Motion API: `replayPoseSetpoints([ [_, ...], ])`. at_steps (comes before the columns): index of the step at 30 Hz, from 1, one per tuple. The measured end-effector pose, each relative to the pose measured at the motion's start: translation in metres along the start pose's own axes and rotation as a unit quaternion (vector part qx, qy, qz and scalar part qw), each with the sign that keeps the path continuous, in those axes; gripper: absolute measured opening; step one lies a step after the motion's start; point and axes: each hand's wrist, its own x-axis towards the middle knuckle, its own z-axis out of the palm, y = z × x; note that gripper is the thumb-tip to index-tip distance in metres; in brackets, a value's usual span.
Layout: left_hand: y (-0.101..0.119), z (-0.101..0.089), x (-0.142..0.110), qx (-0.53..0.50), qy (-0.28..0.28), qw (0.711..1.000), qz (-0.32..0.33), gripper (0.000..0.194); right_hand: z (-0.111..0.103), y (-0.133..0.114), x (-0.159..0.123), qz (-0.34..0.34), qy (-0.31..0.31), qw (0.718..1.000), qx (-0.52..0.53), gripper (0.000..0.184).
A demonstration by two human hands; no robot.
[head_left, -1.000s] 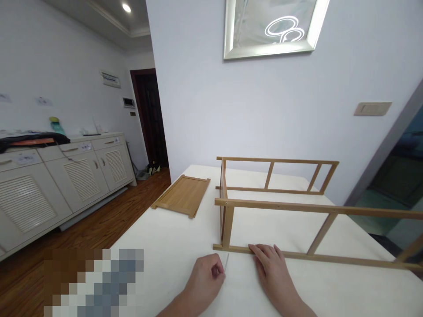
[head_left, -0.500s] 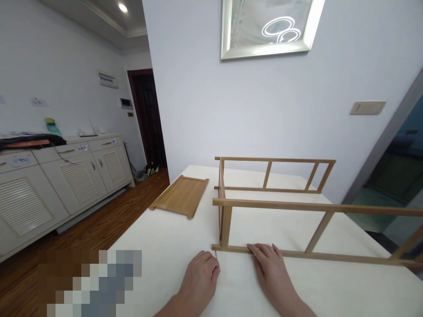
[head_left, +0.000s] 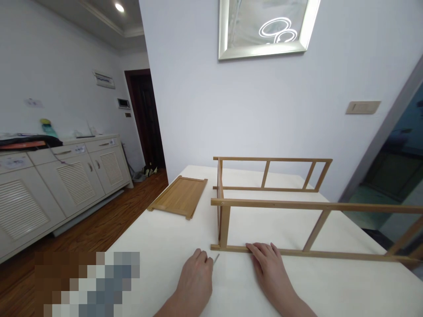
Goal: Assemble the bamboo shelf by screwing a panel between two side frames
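Note:
A half-built wooden rack frame (head_left: 274, 204) lies on its side on the white table (head_left: 158, 242). My right hand (head_left: 269, 268) rests flat with fingers stretched, its fingertips touching the frame's bottom rail (head_left: 297, 253). My left hand (head_left: 194, 281) sits on the table just left of it, fingers pinched on a thin metal tool (head_left: 216, 259) that points toward the frame's near corner.
A loose wooden shelf panel (head_left: 180, 197) lies at the table's left edge. White cabinets (head_left: 66, 176) line the left wall across a wood floor. A framed picture (head_left: 267, 26) hangs on the wall behind the table.
My left hand has shifted slightly left and turned, so the thin tool now angles out past its fingertips. My right hand stays on the rail.

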Motion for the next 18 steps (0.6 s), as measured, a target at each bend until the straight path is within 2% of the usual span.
replayPoseSetpoints([
  [3, 0.002, -0.002, 0.0, -0.122, 0.032, 0.992, -0.02, 0.025, 0.0, 0.0, 0.0, -0.002, 0.005, 1.0, -0.007, 0.035],
  [7, 0.004, 0.004, 0.002, -0.212, 0.018, 0.975, -0.071, 0.021, 0.0, 0.0, 0.0, -0.001, -0.001, 1.0, -0.003, 0.036],
  [11, 0.004, 0.008, 0.005, -0.26, 0.025, 0.961, -0.088, 0.02, 0.0, 0.0, 0.0, 0.0, -0.002, 1.0, 0.001, 0.036],
  [18, 0.005, 0.013, 0.011, -0.28, 0.025, 0.955, -0.095, 0.02, -0.001, -0.001, -0.001, 0.0, 0.0, 1.0, 0.006, 0.036],
])
